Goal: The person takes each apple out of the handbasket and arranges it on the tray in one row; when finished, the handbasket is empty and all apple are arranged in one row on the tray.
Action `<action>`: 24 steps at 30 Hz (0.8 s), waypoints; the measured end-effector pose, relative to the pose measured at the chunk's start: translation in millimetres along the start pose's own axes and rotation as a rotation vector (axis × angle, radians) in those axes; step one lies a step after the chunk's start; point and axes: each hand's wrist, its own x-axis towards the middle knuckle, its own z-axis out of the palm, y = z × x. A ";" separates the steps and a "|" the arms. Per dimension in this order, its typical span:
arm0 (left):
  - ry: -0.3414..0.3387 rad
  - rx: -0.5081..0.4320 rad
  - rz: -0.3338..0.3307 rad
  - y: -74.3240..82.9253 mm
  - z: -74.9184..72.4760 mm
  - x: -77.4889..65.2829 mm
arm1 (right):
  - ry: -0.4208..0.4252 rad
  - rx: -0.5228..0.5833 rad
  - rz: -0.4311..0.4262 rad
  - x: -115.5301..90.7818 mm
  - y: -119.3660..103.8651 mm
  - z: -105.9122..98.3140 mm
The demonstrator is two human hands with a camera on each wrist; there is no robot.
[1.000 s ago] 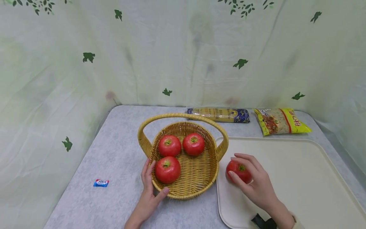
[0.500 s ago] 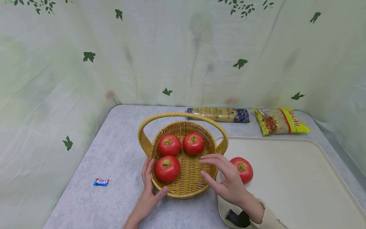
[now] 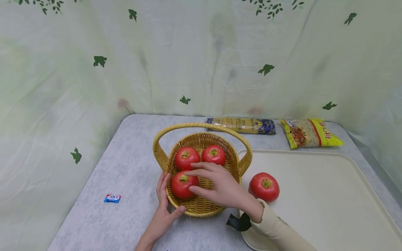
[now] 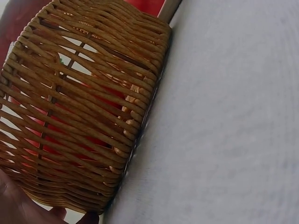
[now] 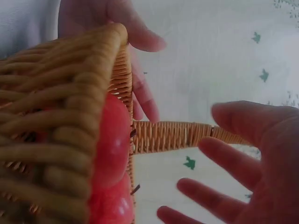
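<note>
A round wicker basket with an arched handle stands on the table. Inside lie a front-left red apple, a back-left red apple and a back-right red apple. My left hand grips the basket's left side, thumb at the front rim and fingers along the wall. Over the basket hangs my right hand, holding nothing, its fingers parted and fingertips close to the front-left apple. Another red apple sits on the beige tray, to the right of the basket.
At the back lie a long noodle packet and a yellow food bag. A small blue-and-red wrapped sweet lies on the left of the table. A patterned curtain hangs behind.
My right hand has let go of the apple on the tray and moved left over the basket. That apple stays on the tray; my left hand keeps its place on the basket.
</note>
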 end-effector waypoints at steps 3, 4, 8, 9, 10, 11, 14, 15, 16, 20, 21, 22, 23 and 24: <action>-0.005 0.002 -0.001 -0.2 -0.1 0.1 | -0.102 -0.044 0.038 6.1 0.2 1.4; -0.004 0.003 -0.001 -0.3 -0.2 0.1 | -0.127 -0.060 0.046 8.0 -0.1 1.5; -0.003 0.005 0.002 -1.0 -0.6 0.2 | -0.201 -0.132 0.078 14.8 -1.1 2.7; -0.004 0.004 0.002 -1.1 -0.6 0.2 | -0.217 -0.143 0.087 16.4 -1.6 3.0; -0.004 0.004 0.003 -1.2 -0.7 0.2 | -0.234 -0.149 0.099 17.9 -2.1 3.2; -0.004 0.003 0.004 -1.3 -0.7 0.3 | -0.251 -0.157 0.109 19.3 -2.3 3.6; -0.006 0.001 0.007 -1.7 -0.6 0.3 | -0.297 -0.170 0.139 22.8 -2.8 5.0; -0.005 0.001 0.007 -1.8 -0.5 0.4 | -0.309 -0.174 0.147 23.6 -2.6 5.6; -0.005 0.002 0.007 -1.9 -0.4 0.3 | -0.320 -0.178 0.151 24.1 -1.9 6.5; -0.006 0.002 0.006 -2.0 -0.5 0.2 | -0.359 -0.181 0.167 25.0 0.9 10.3; -0.005 0.001 0.006 -1.8 -0.5 0.2 | -0.367 -0.178 0.168 24.9 1.7 11.4; -0.006 0.000 0.006 -1.8 -0.5 0.2 | -0.375 -0.175 0.171 24.8 2.3 12.2; -0.005 0.000 0.007 -1.7 -0.5 0.3 | -0.383 -0.171 0.175 24.7 2.7 12.9; -0.005 -0.001 0.007 -1.6 -0.5 0.4 | -0.387 -0.167 0.176 24.7 3.2 13.5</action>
